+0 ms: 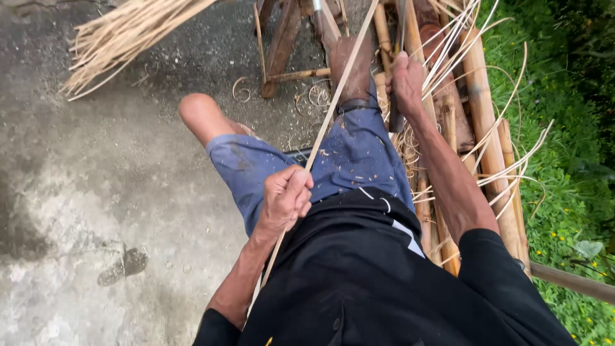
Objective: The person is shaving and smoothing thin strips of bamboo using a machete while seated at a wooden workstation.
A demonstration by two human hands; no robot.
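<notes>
My left hand (286, 197) is closed around a long thin bamboo strip (339, 90) that runs from beside my hip up across my thigh toward the top of the view. My right hand (407, 82) is stretched forward beside my right knee, gripping the dark handle of a knife (397, 115) whose blade points up among the bamboo. A brown pad (351, 67) is strapped over my right knee, and the strip passes over it. I wear blue shorts (346, 160) flecked with shavings and a black top.
Thick bamboo poles (483, 115) and loose pale strips lie to my right, beside green grass (564, 128). A bundle of thin strips (122, 38) rests at upper left on wet concrete (96, 192). A low wooden frame (282, 51) and curled shavings sit ahead.
</notes>
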